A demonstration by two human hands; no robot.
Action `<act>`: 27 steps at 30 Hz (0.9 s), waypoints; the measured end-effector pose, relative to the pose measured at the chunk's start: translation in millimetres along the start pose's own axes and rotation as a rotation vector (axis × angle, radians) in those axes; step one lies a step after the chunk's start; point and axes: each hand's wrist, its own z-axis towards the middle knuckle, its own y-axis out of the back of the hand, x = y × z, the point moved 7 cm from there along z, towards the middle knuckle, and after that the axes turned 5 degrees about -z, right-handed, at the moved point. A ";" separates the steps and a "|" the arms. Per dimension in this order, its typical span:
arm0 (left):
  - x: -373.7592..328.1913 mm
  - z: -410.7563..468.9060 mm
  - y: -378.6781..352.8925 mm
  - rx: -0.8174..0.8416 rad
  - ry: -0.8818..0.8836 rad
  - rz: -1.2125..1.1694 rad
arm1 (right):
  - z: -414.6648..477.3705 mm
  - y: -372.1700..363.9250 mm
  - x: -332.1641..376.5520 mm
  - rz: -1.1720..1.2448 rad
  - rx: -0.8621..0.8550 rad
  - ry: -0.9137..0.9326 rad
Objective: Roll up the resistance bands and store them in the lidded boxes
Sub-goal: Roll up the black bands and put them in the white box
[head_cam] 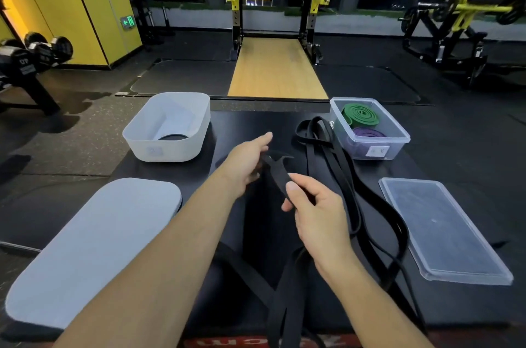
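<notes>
Far field, as I see it through the head camera: a power rack [236,6] with yellow hooks stands over a wooden platform strip [277,68] flanked by black rubber mats [185,77]. At left, dumbbells [42,49] sit on a stand before yellow wall panels [71,0], with a green exit sign [128,22] at the panels' right edge; at right is a yellow-and-black weight machine [461,20]. Near field: a black padded surface [233,125] on speckled flooring [94,131].
</notes>
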 end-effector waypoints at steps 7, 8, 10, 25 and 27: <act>-17.2 11.2 -14.0 0.191 -0.205 -0.071 | 3.0 2.2 -12.2 -0.126 -0.060 0.036; -5.6 14.1 -8.2 0.127 -0.176 -0.047 | 5.2 2.8 -18.1 -0.168 -0.043 0.003; 18.7 15.8 3.1 -0.032 -0.102 0.109 | 10.6 2.1 -31.4 -0.247 0.003 -0.071; 56.9 -40.0 22.3 -0.128 0.051 0.103 | -14.4 -36.2 3.1 -0.567 0.149 0.202; 63.2 -56.1 17.6 -0.071 0.117 -0.091 | -23.1 -42.3 12.6 -0.618 0.161 0.289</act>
